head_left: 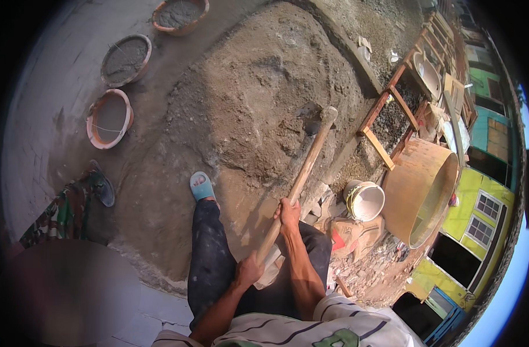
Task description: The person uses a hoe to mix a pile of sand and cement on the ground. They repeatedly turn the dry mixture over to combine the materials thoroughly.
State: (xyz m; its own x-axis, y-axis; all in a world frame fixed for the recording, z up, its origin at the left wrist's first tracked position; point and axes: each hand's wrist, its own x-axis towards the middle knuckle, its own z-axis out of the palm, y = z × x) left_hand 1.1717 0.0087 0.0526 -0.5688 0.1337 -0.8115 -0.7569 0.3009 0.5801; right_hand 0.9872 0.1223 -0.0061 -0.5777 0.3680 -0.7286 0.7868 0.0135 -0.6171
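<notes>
Both my hands grip the wooden handle [310, 162] of a hoe. My left hand [249, 270] is closed round its lower end, near my lap; my right hand [289, 213] holds it farther up. The handle runs away from me to the upper right. Its metal blade [312, 118] is at the far end, partly sunk in a large heap of grey-brown sand or dry mortar mix [264, 95]. Wet-looking ground lies on the near side of the heap, where my foot in a light blue sandal [202, 185] stands.
Several tubs stand left, one with watery grey liquid [110, 119], others with mortar [125, 60]. A person in camouflage trousers [65, 212] is at lower left. To the right are a white bucket [366, 201], paper sacks [355, 236], a large round drum [420, 191] and a wooden ladder [392, 89].
</notes>
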